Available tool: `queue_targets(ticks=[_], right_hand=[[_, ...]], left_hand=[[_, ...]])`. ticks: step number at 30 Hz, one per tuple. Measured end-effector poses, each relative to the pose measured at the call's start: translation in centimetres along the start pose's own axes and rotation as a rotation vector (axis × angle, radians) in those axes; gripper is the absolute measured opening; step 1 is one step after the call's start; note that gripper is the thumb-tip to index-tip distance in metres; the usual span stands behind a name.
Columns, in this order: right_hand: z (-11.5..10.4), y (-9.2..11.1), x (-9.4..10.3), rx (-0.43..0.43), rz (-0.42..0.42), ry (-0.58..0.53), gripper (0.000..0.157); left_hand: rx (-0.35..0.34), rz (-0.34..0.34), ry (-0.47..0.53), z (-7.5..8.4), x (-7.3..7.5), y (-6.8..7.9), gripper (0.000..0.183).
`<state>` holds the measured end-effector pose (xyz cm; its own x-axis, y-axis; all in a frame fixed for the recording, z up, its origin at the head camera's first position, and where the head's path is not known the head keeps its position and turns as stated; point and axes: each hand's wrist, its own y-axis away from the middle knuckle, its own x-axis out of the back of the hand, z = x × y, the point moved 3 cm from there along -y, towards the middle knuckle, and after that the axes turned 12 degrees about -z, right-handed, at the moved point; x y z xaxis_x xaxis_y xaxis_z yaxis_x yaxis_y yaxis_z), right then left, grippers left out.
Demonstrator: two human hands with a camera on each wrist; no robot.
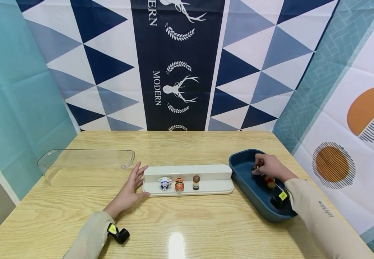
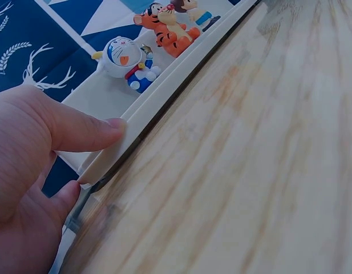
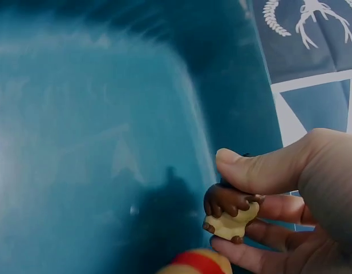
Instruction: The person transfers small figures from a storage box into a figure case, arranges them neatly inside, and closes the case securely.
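My left hand [image 1: 130, 189] rests at the left end of a white display stand [image 1: 187, 193]. In the left wrist view its thumb [image 2: 96, 135] presses on the stand's rim, and another finger touches the corner. On the stand's lower step stand a blue-and-white cat figurine [image 1: 165, 183], an orange tiger figurine [image 1: 179, 185] and a brown-haired figurine [image 1: 196, 182]. Inside the dark blue bin [image 1: 245, 189], my right hand [image 1: 272, 166] pinches a brown-and-cream figurine [image 3: 227, 208] between thumb and fingers. Its top is hidden by the thumb.
A figurine with a red band [image 3: 194, 264] lies in the bin near my right hand. At the left of the wooden table [image 1: 206, 230] lies a clear plastic cover [image 1: 86, 158]. Patterned cloth [image 1: 109, 72] hangs behind the table and along its sides.
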<state>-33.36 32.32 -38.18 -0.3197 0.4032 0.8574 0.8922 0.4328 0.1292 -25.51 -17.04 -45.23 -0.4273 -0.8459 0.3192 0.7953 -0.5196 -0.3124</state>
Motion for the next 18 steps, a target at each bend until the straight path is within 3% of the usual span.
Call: queue_targets(ticks=[8, 13, 18], right_hand=[[-0.42, 0.04, 0.19, -0.023, 0.061, -0.066, 0.020], [-0.47, 0.30, 0.08, -0.071, 0.079, -0.214, 0.023], [-0.61, 0.56, -0.07, -0.069, 0.101, -0.435, 0.024]], left_hand=[[-0.012, 0.004, 0.014, 0.05, -0.03, -0.11, 0.115], [0.004, 0.003, 0.006, -0.19, 0.03, -0.02, 0.115], [0.012, 0.005, 0.014, -0.34, 0.03, -0.05, 0.115]])
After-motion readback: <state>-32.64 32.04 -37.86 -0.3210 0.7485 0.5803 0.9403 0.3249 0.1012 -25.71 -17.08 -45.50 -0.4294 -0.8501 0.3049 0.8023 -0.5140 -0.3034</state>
